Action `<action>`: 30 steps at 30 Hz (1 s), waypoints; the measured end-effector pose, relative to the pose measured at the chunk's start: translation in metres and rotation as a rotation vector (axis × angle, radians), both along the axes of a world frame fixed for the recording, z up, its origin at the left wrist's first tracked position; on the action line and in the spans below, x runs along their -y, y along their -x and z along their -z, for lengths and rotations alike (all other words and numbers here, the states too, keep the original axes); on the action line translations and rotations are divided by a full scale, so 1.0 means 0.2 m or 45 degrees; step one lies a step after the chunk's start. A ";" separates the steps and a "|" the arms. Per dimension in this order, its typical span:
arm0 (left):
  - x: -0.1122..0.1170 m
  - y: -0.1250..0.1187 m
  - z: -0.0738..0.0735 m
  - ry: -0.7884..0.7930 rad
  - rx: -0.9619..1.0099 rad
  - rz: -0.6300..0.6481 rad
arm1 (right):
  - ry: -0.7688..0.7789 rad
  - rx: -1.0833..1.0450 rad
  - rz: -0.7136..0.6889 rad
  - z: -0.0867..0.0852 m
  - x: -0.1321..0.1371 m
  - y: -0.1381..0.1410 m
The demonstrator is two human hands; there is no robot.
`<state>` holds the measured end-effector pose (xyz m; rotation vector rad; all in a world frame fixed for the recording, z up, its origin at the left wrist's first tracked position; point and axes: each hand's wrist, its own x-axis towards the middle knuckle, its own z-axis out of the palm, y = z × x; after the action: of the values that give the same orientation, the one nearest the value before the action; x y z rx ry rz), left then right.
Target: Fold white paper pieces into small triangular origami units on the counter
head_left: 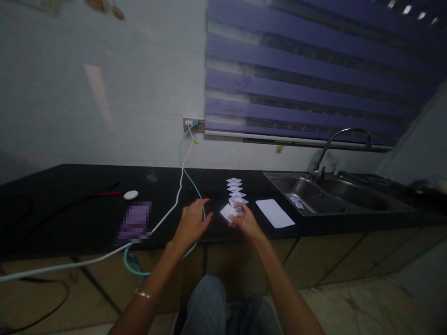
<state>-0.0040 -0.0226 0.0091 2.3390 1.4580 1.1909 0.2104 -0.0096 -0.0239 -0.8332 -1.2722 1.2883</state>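
Note:
Between the thumb and fingers of my right hand (245, 221) is a small folded paper (228, 212), white and roughly diamond-shaped, held just over the counter's front part. My left hand (192, 218) rests at the counter to the left, fingers apart and holding nothing, beside a thin teal cable (191, 179). Beyond the right hand lies a column of several folded white paper pieces (234, 189), with pointed sides, one behind another. To the right of that hand a flat white sheet of paper (275, 213) lies on the black counter (216, 181).
A double steel sink (328, 211) with a curved tap (326, 144) is at the right. A white cable (177, 195) runs from the wall socket (193, 124) across the counter's front edge. At left are a blurred-out purple object (137, 219) and a white oval object (131, 195).

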 end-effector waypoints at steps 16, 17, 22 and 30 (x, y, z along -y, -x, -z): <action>-0.19 0.45 -0.02 0.279 -0.371 -0.879 | -0.009 -0.014 0.012 -0.01 0.00 0.01; -0.21 0.47 -0.01 0.283 -0.381 -0.872 | -0.004 -0.012 0.017 -0.01 0.01 0.01; -0.29 0.51 0.03 0.203 -0.439 -0.856 | 0.006 -0.012 0.014 -0.02 0.02 0.01; -0.24 0.48 0.01 0.188 -0.382 -0.850 | -0.013 0.027 0.033 -0.01 0.01 0.01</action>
<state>-0.1003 0.0253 0.0066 2.0477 2.4608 0.8017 0.2083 -0.0121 -0.0217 -0.8552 -1.2796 1.2546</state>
